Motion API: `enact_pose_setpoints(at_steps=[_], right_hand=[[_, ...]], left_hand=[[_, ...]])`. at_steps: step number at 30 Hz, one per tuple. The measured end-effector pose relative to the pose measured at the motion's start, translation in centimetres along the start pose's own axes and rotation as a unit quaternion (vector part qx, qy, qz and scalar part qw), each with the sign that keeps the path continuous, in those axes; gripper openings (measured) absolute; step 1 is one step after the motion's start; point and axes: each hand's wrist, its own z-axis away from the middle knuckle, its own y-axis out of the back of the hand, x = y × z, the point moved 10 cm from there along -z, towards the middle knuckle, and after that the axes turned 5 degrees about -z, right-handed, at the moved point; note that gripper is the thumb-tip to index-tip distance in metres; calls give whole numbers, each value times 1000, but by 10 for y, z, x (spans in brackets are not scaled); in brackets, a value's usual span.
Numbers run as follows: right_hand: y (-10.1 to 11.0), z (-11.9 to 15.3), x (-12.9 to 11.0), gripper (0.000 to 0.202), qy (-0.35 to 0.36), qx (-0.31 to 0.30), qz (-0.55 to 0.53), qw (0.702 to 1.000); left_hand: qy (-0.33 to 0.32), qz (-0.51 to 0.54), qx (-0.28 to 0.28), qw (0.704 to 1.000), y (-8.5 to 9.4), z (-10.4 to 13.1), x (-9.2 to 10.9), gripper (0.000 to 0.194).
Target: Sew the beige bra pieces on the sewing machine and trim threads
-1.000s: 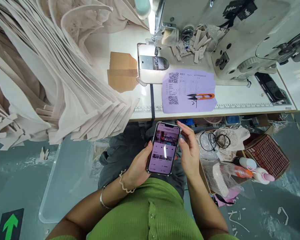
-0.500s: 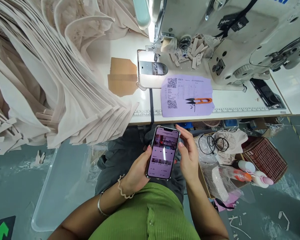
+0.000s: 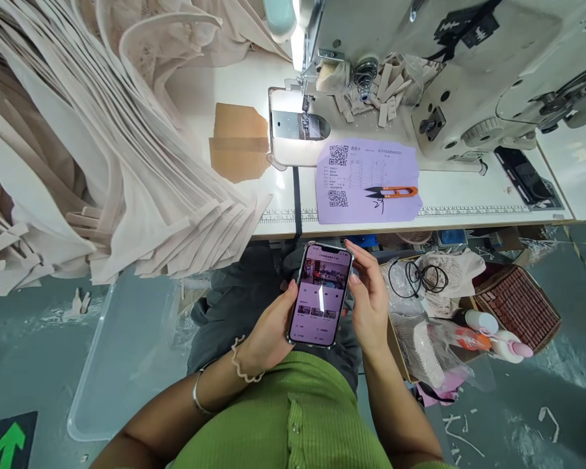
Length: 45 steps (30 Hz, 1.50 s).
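A white table [image 3: 279, 185] bears draped layers of soft-looking beige fabric [image 3: 127, 163], a smooth-cased sewing machine [image 3: 395, 26] and lilac paper [image 3: 356, 172]. Over the lap [image 3: 224, 312], left hand [image 3: 268, 329] and right hand [image 3: 372, 306] grasp a glossy, rectangular phone [image 3: 320, 296], apparently for viewing; any tap would call for freeing one hand. Orange-handled snips [image 3: 383, 191] top the paper.

Top [image 3: 254, 423]: green, ribbed knit, buttoned front placket [image 3: 294, 426]. Trousers [image 3: 219, 319]: dark grey. Left wrist [image 3: 248, 357]: pale wavy bracelet [image 3: 236, 362]; silver-coloured bangle [image 3: 196, 395], nearer elbow.

Sewing wkshp; sewing mach. [image 3: 461, 81], piled fabric pcs [image 3: 166, 195], snips [image 3: 399, 192]
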Motion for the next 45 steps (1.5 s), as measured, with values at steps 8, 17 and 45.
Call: enact_pose_setpoints(at_steps=[8, 17, 45], right_hand=[[0, 0, 0, 32, -3, 1, 8, 1000], [-1, -1, 0, 32, 2, 3, 15, 1000], [0, 0, -1, 32, -3, 1, 6, 1000]], left_hand=[[7, 1, 8, 1000, 1, 0, -1, 54], [5, -1, 4, 1000, 1, 0, 0, 55], [5, -4, -2, 1000, -1, 0, -1, 54]])
